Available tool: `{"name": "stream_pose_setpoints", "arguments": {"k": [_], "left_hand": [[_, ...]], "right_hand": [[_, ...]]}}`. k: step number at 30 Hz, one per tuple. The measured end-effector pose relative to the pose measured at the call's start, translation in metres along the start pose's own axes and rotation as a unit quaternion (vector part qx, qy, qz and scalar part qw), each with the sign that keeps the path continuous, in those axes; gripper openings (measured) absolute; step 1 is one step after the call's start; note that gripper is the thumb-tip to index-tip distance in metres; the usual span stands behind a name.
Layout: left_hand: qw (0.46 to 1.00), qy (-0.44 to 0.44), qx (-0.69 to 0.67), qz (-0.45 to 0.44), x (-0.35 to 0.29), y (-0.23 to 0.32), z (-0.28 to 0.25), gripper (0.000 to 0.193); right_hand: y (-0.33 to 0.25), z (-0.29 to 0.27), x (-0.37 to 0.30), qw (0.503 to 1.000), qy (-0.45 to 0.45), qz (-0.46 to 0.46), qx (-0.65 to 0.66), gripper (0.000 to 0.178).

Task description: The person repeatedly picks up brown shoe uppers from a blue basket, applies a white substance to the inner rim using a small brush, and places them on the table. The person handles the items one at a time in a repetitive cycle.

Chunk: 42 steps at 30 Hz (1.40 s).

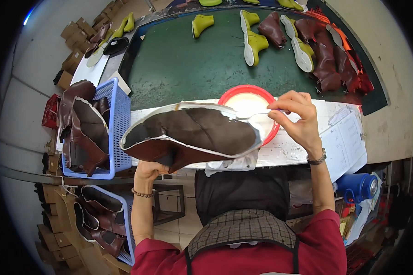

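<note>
My left hand (149, 170) is closed around the underside of a brown leather boot upper (179, 152). The upper is held sideways over the table's near edge, its dark bottom turned up and ringed by a whitish edge. Between the thumb and fingers of my right hand (300, 112) is a thin brush (258, 113). Its white-coated tip touches, or lies very close to, the edge of the upper's right-hand end. Just behind that end stands a red basin (248, 87) holding white liquid (245, 101), partly hidden by the upper.
Brown uppers fill a blue basket (120, 133) at left; a second blue basket (128, 229) sits lower. Lime-green boots (257, 45) and brown uppers (325, 64) lie on the green table (183, 64). At right are papers (344, 142) and a blue bottle (357, 187).
</note>
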<state>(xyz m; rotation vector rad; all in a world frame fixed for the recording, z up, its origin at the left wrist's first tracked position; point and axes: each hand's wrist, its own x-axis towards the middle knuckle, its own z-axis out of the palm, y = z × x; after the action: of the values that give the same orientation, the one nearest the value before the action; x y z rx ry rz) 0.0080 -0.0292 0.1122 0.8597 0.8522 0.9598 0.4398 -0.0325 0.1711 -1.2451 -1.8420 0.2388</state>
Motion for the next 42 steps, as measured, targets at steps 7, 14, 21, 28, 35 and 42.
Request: {"name": "stream_pose_setpoints", "arguments": {"k": [7, 14, 21, 28, 35, 42], "left_hand": [[0.986, -0.087, 0.106, -0.091, 0.011, -0.019, 0.022, 0.066], [0.944, -0.206, 0.136, -0.220, 0.026, 0.001, 0.059, 0.057], [0.884, -0.306, 0.186, -0.300, 0.044, -0.011, 0.081, 0.053], [0.969, -0.200, 0.129, 0.069, 0.023, -0.023, 0.008, 0.059], [0.996, -0.061, 0.057, 0.015, 0.031, 0.002, 0.009, 0.059], [0.982, 0.025, 0.180, 0.042, 0.109, 0.039, 0.072, 0.042]], "right_hand": [[-0.008, 0.012, 0.036, 0.995, -0.019, -0.093, 0.032, 0.014], [-0.006, -0.006, 0.038, 0.990, -0.079, -0.113, 0.031, 0.015], [-0.020, 0.024, 0.062, 0.975, -0.089, -0.197, 0.054, 0.018], [0.026, 0.014, 0.019, 0.992, 0.010, -0.080, 0.093, 0.015], [0.054, 0.019, -0.030, 0.984, 0.069, 0.057, 0.157, 0.015], [0.126, 0.042, -0.068, 0.966, 0.181, 0.147, 0.111, 0.007]]}}
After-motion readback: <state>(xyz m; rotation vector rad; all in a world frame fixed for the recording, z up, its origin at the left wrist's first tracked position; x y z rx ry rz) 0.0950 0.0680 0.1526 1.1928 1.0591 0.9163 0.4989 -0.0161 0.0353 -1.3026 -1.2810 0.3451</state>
